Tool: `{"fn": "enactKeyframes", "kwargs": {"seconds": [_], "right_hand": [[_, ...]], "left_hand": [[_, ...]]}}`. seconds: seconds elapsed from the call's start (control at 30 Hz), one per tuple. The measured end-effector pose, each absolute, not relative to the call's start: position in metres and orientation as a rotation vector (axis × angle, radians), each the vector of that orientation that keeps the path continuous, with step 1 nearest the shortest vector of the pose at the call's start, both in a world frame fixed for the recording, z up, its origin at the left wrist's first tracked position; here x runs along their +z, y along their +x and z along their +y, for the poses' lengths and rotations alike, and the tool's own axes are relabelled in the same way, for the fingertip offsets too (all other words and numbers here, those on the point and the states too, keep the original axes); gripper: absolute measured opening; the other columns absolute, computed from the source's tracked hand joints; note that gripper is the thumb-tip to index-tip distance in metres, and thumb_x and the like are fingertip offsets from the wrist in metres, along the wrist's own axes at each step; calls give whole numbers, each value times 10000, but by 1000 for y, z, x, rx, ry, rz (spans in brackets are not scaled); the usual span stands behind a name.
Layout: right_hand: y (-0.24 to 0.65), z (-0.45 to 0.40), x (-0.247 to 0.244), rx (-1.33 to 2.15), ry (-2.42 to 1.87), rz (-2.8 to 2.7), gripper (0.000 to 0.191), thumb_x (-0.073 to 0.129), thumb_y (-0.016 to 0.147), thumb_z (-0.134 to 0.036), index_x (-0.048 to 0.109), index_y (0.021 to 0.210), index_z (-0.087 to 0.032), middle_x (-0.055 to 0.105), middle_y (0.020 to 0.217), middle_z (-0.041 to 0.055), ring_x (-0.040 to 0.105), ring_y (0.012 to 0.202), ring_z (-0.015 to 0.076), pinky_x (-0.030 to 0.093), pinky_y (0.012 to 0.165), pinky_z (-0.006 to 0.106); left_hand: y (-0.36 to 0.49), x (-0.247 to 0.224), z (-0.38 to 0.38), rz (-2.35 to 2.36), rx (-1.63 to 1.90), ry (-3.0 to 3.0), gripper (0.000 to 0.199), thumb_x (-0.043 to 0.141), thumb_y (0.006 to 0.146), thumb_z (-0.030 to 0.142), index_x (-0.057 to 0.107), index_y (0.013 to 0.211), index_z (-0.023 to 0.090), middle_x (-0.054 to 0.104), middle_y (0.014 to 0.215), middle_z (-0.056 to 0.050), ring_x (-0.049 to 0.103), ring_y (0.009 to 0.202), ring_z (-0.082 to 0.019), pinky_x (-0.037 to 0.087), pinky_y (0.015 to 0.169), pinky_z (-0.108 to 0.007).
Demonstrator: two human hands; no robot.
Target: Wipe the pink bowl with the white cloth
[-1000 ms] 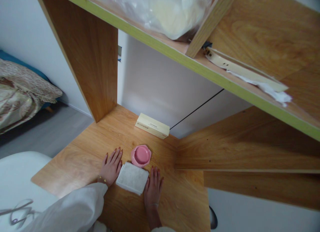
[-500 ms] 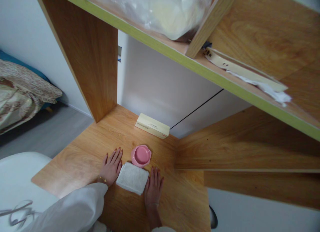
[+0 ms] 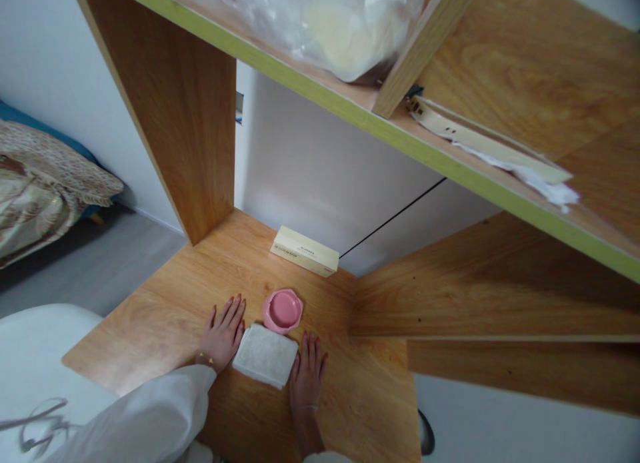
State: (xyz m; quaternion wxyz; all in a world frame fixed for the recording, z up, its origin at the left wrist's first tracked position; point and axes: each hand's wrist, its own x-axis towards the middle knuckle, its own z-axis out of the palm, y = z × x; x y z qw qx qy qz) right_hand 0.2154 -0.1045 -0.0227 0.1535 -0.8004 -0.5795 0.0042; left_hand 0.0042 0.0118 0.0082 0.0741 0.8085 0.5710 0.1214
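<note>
A folded white cloth [image 3: 266, 356] lies flat on the wooden desk [image 3: 165, 303] between my two hands. Just beyond it, close to its far edge, sits a pink bowl-like dish [image 3: 283, 311] with an angular rim; nothing shows inside it. My left hand [image 3: 223, 333] rests palm down on the desk at the cloth's left side, fingers stretched out. On the cloth's right side my right hand [image 3: 307, 371] lies flat too, its thumb by the cloth's edge. Neither hand holds anything.
A long cream box [image 3: 305, 252] stands at the back of the desk against the white wall. Overhead, a shelf [image 3: 300, 83] carries a clear plastic bag [image 3: 340, 30] and a cream strip [image 3: 490, 143]. To the left is a white round seat [image 3: 55, 343] with a cable on it.
</note>
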Motion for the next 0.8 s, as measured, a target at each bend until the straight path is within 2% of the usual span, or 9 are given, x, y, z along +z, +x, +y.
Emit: {"fn": "enactKeyframes", "kwargs": {"seconds": [0.53, 0.67, 0.8], "right_hand": [[217, -104, -26, 53, -2272, -1614, 531, 180, 964, -372, 397, 1402, -165, 464, 1404, 122, 299, 1365, 256, 181, 1093, 572], [219, -104, -25, 95, -2239, -1571, 541, 171, 963, -381, 438, 1369, -144, 486, 1379, 137, 325, 1348, 263, 209, 1080, 565], [221, -95, -15, 106, -2158, -1462, 533, 189, 959, -407, 527, 1275, -142, 559, 1285, 154, 409, 1280, 267, 277, 1043, 533]], "left_hand": [[4, 10, 13, 1699, 345, 2422, 537, 292, 904, 272, 378, 1427, 186, 459, 1437, -71, 350, 1365, -208, 163, 1140, -455], [3, 9, 13, 1695, 351, 2435, 534, 278, 908, 263, 386, 1421, 163, 457, 1437, -81, 356, 1362, -208, 164, 1139, -457], [4, 10, 13, 1689, 367, 2440, 536, 283, 904, 258, 386, 1422, 170, 465, 1431, -79, 356, 1361, -208, 168, 1140, -455]]}}
